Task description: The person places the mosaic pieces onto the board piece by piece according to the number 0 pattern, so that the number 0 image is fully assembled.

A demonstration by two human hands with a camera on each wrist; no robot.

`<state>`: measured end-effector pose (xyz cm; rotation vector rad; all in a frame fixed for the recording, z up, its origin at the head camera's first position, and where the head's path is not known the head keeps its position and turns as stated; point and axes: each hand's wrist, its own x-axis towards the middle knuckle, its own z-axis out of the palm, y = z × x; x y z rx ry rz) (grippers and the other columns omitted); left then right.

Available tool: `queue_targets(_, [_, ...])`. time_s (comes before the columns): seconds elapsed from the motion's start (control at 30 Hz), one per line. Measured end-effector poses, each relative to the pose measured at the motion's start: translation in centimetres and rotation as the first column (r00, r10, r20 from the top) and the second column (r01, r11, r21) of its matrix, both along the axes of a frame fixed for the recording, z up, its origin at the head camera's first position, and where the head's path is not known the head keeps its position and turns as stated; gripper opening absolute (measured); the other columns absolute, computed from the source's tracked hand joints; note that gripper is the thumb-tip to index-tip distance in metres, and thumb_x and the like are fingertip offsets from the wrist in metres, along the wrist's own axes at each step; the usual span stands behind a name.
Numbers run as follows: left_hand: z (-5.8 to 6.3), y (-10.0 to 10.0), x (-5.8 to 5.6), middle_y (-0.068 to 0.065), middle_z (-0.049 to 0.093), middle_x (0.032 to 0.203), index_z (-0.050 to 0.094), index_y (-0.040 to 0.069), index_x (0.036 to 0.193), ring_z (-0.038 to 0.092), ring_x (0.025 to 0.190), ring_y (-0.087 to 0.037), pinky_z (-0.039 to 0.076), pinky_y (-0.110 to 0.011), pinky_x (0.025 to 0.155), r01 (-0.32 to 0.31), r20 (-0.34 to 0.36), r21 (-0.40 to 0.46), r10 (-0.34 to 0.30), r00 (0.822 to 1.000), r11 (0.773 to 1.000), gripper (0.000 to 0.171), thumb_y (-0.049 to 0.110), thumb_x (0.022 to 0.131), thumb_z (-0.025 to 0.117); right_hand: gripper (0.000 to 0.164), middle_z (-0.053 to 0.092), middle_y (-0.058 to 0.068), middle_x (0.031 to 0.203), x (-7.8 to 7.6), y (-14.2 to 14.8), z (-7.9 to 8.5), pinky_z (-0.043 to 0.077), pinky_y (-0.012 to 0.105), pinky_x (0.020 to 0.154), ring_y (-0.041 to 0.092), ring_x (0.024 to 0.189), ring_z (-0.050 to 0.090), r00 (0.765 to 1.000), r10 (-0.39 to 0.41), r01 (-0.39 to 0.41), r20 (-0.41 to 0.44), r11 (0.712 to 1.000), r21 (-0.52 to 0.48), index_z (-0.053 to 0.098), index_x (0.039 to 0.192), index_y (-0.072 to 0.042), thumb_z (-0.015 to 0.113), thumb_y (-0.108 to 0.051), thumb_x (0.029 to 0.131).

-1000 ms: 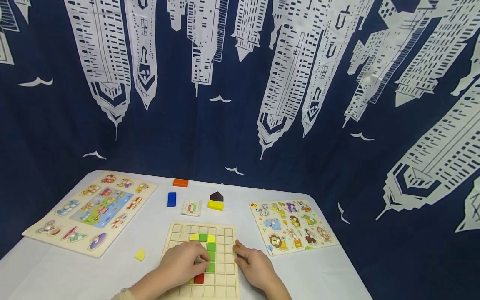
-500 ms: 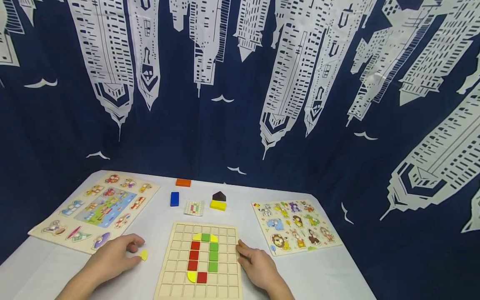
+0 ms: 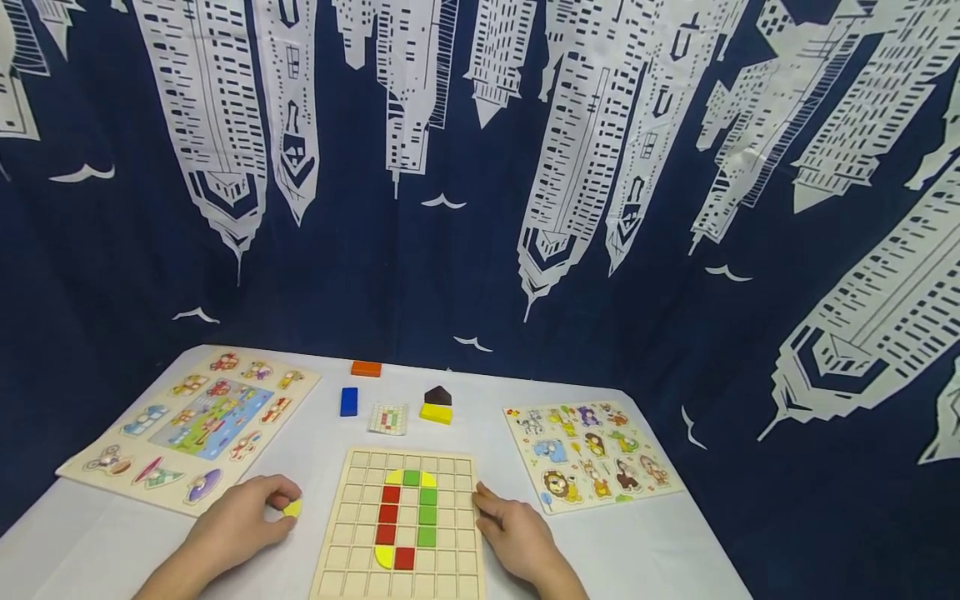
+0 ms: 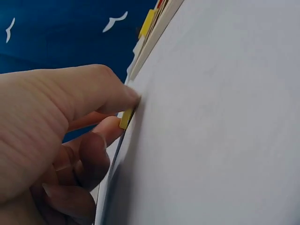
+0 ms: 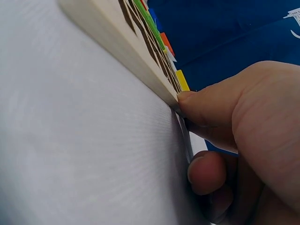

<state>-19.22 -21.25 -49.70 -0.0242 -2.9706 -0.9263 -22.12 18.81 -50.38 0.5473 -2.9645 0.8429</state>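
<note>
My left hand (image 3: 236, 521) is low over the white cloth, left of the grid board. Its thumb and forefinger pinch a yellow quarter-circle tile (image 3: 293, 507), whose thin edge shows between the fingertips in the left wrist view. The wooden grid board (image 3: 461, 517) bears a ring of red, green and yellow tiles, including a red tile (image 3: 404, 558) at the bottom and a yellow rounded tile (image 3: 384, 556) to its left. At the board's right edge, my right hand (image 3: 517, 533) rests its thumb and forefinger against the side; the right wrist view shows the thumb tip on that edge.
A vehicle puzzle (image 3: 97, 457) lies at left, an animal puzzle (image 3: 573, 458) at right. Beyond the board are a small pattern card (image 3: 387, 419), a blue block (image 3: 348, 402), an orange block (image 3: 366, 368), a yellow block (image 3: 436, 413) and a dark triangular block (image 3: 438, 395).
My left hand moved from over the board to the yellow tile on the cloth at left, and now pinches it. My right hand stays at the board's edge.
</note>
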Motion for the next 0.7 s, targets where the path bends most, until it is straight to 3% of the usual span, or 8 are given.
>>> queue_targets(0.13, [0.1, 1.5, 0.5, 0.012, 0.069, 0.091, 0.074, 0.024, 0.105, 0.061, 0.084, -0.007, 0.051, -0.033, 0.074, 0.01, -0.025, 0.052, -0.009, 1.0, 0.999, 0.034, 0.023, 0.075, 0.09, 0.039, 0.059, -0.002, 0.147, -0.1, -0.1, 0.0, 0.048, 0.053, 0.105, 0.028, 0.131, 0.061, 1.0, 0.002, -0.002, -0.001, 1.0, 0.001, 0.069, 0.135, -0.015, 0.069, -0.022, 0.097])
queue_targets(0.23, [0.0, 3.5, 1.1, 0.014, 0.067, 0.092, 0.073, 0.025, 0.104, 0.055, 0.074, -0.002, 0.047, -0.024, 0.066, 0.092, -0.085, 0.123, -0.082, 0.993, 0.988, 0.033, 0.022, 0.076, 0.089, 0.039, 0.059, -0.001, 0.147, -0.1, -0.1, 0.1, 0.049, 0.053, 0.105, 0.028, 0.13, 0.061, 1.0, 0.007, -0.006, -0.006, 1.0, 0.004, 0.068, 0.135, -0.014, 0.069, -0.022, 0.097])
queue_targets(0.33, [0.0, 6.0, 1.9, 0.013, 0.068, 0.096, 0.072, 0.026, 0.105, 0.051, 0.069, 0.001, 0.045, -0.021, 0.061, 0.238, -0.144, 0.202, -0.212, 0.967, 0.95, 0.03, 0.02, 0.079, 0.087, 0.039, 0.059, -0.001, 0.147, -0.1, 0.0, 0.1, 0.049, 0.053, 0.104, 0.028, 0.13, 0.061, 1.0, 0.011, -0.011, -0.009, 1.0, 0.008, 0.068, 0.135, -0.014, 0.069, -0.022, 0.097])
queue_targets(0.43, [0.3, 8.6, 2.6, 0.014, 0.068, 0.1, 0.072, 0.026, 0.103, 0.051, 0.07, 0.002, 0.046, -0.021, 0.061, 0.375, -0.183, 0.241, -0.337, 0.923, 0.895, 0.025, 0.021, 0.082, 0.084, 0.039, 0.059, -0.001, 0.147, -0.2, 0.0, 0.1, 0.049, 0.053, 0.104, 0.028, 0.131, 0.061, 1.0, 0.015, -0.015, -0.013, 1.0, 0.008, 0.068, 0.135, -0.013, 0.068, -0.022, 0.097])
queue_targets(0.5, [0.5, 10.3, 2.8, 0.018, 0.067, 0.098, 0.072, 0.028, 0.099, 0.053, 0.076, 0.004, 0.047, -0.021, 0.065, 0.428, -0.192, 0.221, -0.392, 0.9, 0.876, 0.021, 0.022, 0.083, 0.084, 0.039, 0.059, -0.001, 0.147, -0.2, 0.0, 0.1, 0.049, 0.053, 0.105, 0.028, 0.131, 0.061, 1.0, 0.017, -0.017, -0.016, 1.0, 0.005, 0.068, 0.135, -0.012, 0.068, -0.021, 0.097])
queue_targets(0.57, [0.5, 11.7, 2.9, 0.021, 0.063, 0.094, 0.071, 0.03, 0.094, 0.053, 0.076, 0.004, 0.046, -0.022, 0.066, 0.456, -0.187, 0.178, -0.425, 0.886, 0.872, 0.019, 0.023, 0.082, 0.084, 0.039, 0.059, -0.001, 0.147, -0.3, 0.1, 0.1, 0.048, 0.053, 0.106, 0.028, 0.132, 0.06, 1.0, 0.017, -0.017, -0.017, 1.0, -0.002, 0.068, 0.135, -0.012, 0.068, -0.021, 0.097])
queue_targets(0.7, [0.1, 13.7, 2.8, 0.023, 0.059, 0.089, 0.072, 0.032, 0.088, 0.051, 0.076, 0.006, 0.045, -0.023, 0.066, 0.463, -0.168, 0.073, -0.447, 0.879, 0.883, 0.016, 0.024, 0.08, 0.084, 0.039, 0.058, -0.001, 0.148, -0.3, 0.0, -0.1, 0.047, 0.053, 0.107, 0.028, 0.133, 0.06, 1.0, 0.014, -0.014, -0.01, 1.0, -0.013, 0.068, 0.135, -0.012, 0.068, -0.021, 0.097])
